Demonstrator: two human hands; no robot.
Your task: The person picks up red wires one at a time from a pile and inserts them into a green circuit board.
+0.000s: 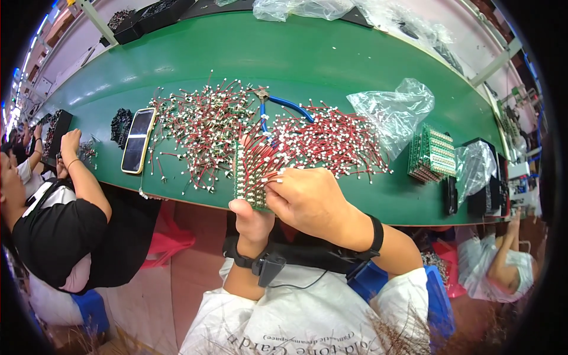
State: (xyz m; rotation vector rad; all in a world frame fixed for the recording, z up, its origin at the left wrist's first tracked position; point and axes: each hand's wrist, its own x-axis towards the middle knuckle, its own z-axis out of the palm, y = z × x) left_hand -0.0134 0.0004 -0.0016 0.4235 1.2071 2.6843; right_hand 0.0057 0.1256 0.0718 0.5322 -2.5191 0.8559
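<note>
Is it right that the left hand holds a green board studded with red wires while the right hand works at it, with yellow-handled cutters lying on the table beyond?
Not quite: the cutters have blue handles, not yellow, as the head view shows. The left hand does hold the green board, the right hand works at it, and the cutters lie on the table beyond.

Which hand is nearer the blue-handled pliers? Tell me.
Right. The right hand lies just below the blue-handled pliers, past the red wires; the left hand sits lower, under the green board.
</note>
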